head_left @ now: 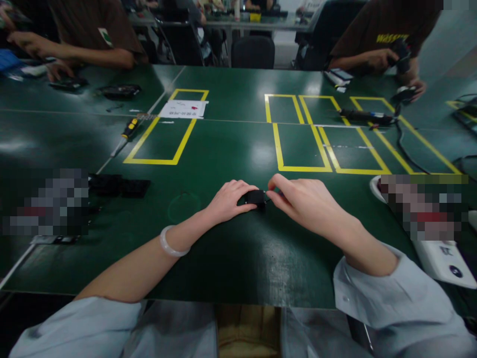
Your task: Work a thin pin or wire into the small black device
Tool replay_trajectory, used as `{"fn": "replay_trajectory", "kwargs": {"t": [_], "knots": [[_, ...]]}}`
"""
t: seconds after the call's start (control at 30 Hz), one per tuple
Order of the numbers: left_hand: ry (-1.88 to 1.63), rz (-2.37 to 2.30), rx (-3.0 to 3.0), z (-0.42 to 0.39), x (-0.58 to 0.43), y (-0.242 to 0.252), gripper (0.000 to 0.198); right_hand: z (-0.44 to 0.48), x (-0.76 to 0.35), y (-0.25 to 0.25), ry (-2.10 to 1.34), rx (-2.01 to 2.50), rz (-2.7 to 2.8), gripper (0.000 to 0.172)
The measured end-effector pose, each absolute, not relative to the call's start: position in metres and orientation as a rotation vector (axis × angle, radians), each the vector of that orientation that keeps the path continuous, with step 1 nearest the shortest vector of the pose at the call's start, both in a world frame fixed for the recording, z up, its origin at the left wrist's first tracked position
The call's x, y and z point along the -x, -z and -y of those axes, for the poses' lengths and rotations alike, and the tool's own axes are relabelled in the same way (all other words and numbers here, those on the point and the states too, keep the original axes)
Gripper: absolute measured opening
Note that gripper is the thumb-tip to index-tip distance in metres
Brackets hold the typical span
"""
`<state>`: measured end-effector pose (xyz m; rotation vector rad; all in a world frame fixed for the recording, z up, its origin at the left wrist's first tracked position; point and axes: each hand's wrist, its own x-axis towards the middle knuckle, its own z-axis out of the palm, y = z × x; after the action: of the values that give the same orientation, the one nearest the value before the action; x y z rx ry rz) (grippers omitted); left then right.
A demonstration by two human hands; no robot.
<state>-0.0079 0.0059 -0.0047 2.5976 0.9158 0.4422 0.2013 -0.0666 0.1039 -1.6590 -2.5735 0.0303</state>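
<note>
At the bottom edge of the frame two pale grey sleeves are pushed up the forearms, and a white bracelet circles the wrist on the lower left. Just beyond, near the centre of the dark green table, both hands meet over a small black part. The left hand comes in from the left, its fingers curled over the part's top and its thumb against the near side, gripping it against the tabletop. The right hand comes in from the right with thumb and forefinger pinched together at the part's right end; the other fingers are loosely folded. The part's long axis runs left to right across the frame, between the two sets of fingertips, and more of it lies under the left hand than the right. Further left, near the frame's middle height, lie some flat black pieces; at lower right sits a white device. Beyond the hands, yellow tape outlines mark rectangles on the table. A yellow-handled screwdriver and a paper sheet lie at upper left. Along the top edge, other people's hands work at their own places.
</note>
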Motion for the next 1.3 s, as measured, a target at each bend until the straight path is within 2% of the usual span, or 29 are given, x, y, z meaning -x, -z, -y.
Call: {"fn": "replay_trajectory", "kwargs": {"t": [0.3,0.6,0.83,1.1,1.3], "knots": [[-0.443,-0.915,-2.593,-0.0063,0.0077,0.0061,0.042,0.0658,-0.1999,-0.1041,0.063,1.75,2.613,0.036],[-0.428,-0.912,-2.592,-0.0053,0.0078,0.0028,0.04,0.0658,-0.2007,-0.1027,-0.041,1.648,2.584,0.023],[-0.443,-0.915,-2.596,-0.0059,0.0072,0.0044,0.041,0.0672,-0.2013,-0.1025,-0.059,1.569,2.563,0.021],[-0.433,-0.92,-2.587,-0.0056,0.0078,0.0037,0.041,0.0655,-0.2001,-0.1031,-0.006,1.699,2.603,0.035],[-0.437,-0.923,-2.587,-0.006,0.0076,0.0048,0.042,0.0653,-0.1993,-0.103,0.038,1.745,2.613,0.035]]}}
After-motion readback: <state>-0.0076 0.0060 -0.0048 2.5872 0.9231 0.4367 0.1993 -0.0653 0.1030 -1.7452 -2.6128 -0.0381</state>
